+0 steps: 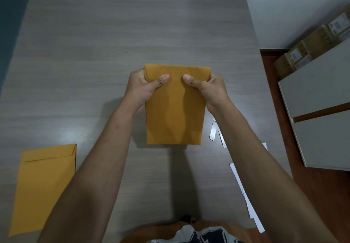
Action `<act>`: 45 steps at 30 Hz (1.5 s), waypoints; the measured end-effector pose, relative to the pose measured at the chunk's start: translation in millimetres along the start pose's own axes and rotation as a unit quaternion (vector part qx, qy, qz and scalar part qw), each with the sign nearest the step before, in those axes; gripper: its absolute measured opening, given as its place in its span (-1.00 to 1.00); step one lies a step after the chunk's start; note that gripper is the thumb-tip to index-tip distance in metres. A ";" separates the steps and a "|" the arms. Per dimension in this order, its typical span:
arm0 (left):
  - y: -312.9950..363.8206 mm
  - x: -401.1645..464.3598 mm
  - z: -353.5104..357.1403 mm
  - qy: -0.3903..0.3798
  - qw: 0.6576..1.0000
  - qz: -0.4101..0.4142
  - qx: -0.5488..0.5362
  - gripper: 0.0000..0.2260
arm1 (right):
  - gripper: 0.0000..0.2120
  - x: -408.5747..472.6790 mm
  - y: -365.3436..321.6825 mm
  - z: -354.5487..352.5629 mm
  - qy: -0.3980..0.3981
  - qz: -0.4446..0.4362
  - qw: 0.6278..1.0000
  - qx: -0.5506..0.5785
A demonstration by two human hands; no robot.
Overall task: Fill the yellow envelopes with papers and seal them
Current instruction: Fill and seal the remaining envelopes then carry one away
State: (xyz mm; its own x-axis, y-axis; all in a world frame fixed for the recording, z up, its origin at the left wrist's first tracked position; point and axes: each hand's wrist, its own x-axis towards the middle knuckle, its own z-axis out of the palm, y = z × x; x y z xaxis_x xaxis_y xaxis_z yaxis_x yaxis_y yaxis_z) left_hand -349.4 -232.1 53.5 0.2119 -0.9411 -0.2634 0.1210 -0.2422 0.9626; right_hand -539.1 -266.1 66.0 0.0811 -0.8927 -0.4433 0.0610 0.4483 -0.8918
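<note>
A grey wood-grain table point(113, 34) spreads beneath the grip on all sides. Off to the right of the hands, past the table edge, stands a white cabinet point(322, 113) with cardboard boxes point(310, 43) behind it. The held yellow envelope point(175, 110) is lifted over the middle of the table, its folded top edge caught between both hands. The left hand point(141, 89) pinches its upper left corner, thumb pressed on the front and fingers hidden behind; the right hand point(212, 89) pinches the upper right corner likewise. A second yellow envelope point(43, 186) lies flat, well left and nearer the person than the grip. White papers point(244, 195) lie right of it, partly under the right forearm, and white strips point(216, 131) sit just below the right wrist.
</note>
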 end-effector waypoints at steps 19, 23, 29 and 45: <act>-57.2 26.5 13.1 0.040 0.988 -0.143 -0.039 -0.92 | -0.40 51.9 37.9 -18.6 0.019 0.171 0.984 -0.044; -66.9 37.2 9.4 0.040 0.987 -0.157 -0.002 -0.88 | -0.52 59.8 42.1 -14.4 0.033 0.162 0.984 -0.072; -73.5 60.9 13.8 0.100 0.981 -0.160 0.051 -0.93 | -0.55 88.5 46.0 1.6 0.088 0.119 0.969 -0.198; -82.7 116.6 21.0 0.106 0.883 -0.098 0.447 -0.65 | -0.27 127.6 64.9 9.5 0.142 0.024 0.886 -0.441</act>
State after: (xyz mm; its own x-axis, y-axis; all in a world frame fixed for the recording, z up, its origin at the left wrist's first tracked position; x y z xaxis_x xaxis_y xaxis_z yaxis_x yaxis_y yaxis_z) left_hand -355.1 -326.8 -55.4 0.4594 -0.8185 -0.3450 -0.6186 -0.5735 0.5370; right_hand -515.4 -350.5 -47.6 -0.1993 -0.9049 -0.3761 -0.7466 0.3888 -0.5398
